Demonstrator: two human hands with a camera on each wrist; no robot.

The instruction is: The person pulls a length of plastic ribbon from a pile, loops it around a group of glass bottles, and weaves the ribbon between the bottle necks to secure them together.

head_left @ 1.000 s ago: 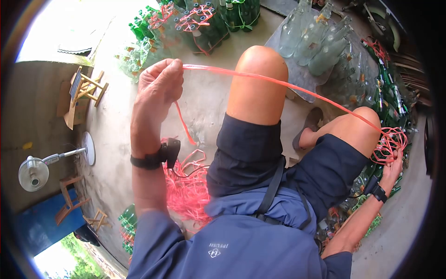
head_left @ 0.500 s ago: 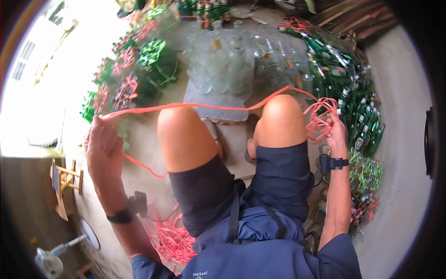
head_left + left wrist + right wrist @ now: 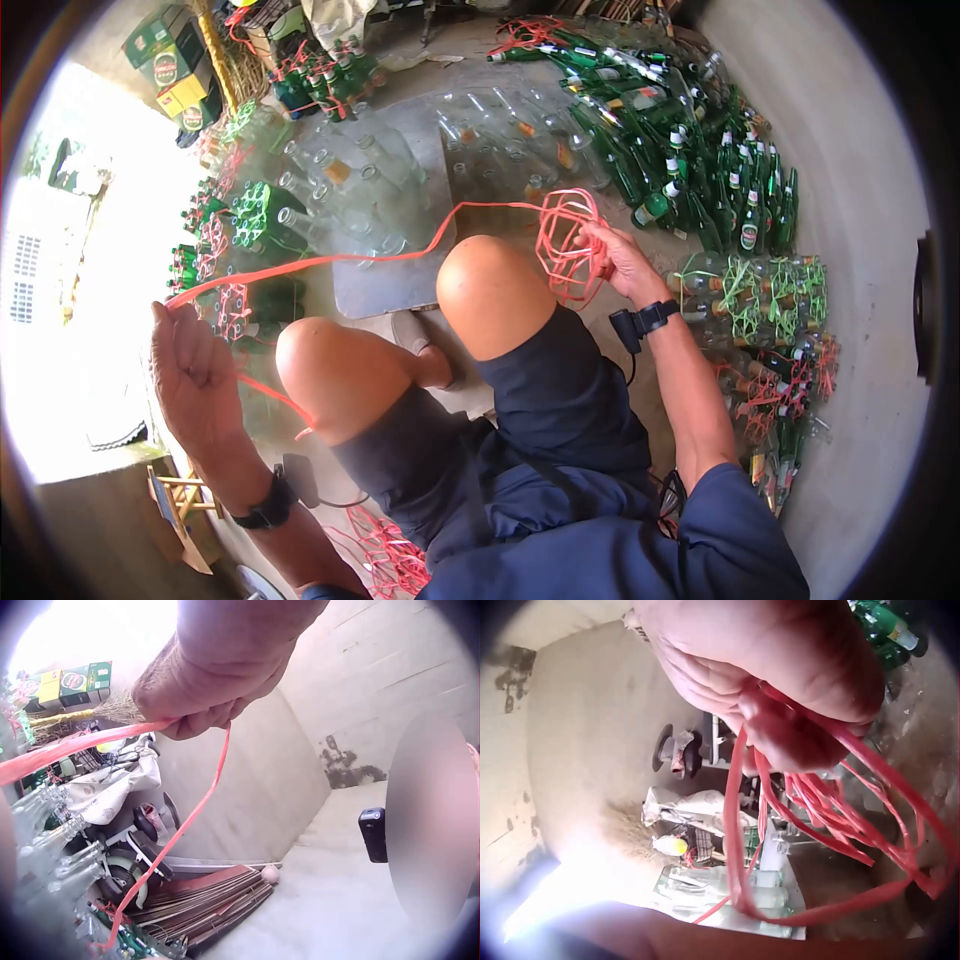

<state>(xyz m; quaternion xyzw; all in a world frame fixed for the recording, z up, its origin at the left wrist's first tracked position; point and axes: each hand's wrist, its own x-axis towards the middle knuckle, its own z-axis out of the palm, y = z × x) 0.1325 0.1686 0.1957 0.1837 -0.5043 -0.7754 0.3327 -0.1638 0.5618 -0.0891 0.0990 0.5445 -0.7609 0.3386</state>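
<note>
At the left of the head view, the left hand (image 3: 200, 375) pinches a pink plastic strip (image 3: 300, 264), with a short tail hanging below the fingers. The strip runs above both knees to a looped pink bundle (image 3: 570, 245), which the right hand (image 3: 622, 265) grips. In the left wrist view, curled fingers of the left hand (image 3: 217, 675) hold the strip (image 3: 191, 817). The right wrist view shows the right hand (image 3: 772, 682) with its fingers round the loops (image 3: 832, 806), several of which dangle below it.
Clear bottles (image 3: 375, 190) stand on a grey board (image 3: 385, 290) beyond the knees. Green bottles (image 3: 690, 185) are heaped at the right, above tied bottle bundles (image 3: 750, 300). More tied bottles (image 3: 265, 215) stand at the left. A pink strip pile (image 3: 385, 555) lies beside the left thigh.
The view has turned toward the right-hand bottles. The right hand and its bundle have come inward and up, while the left hand has moved out to the left. The strip between them now sags more.
</note>
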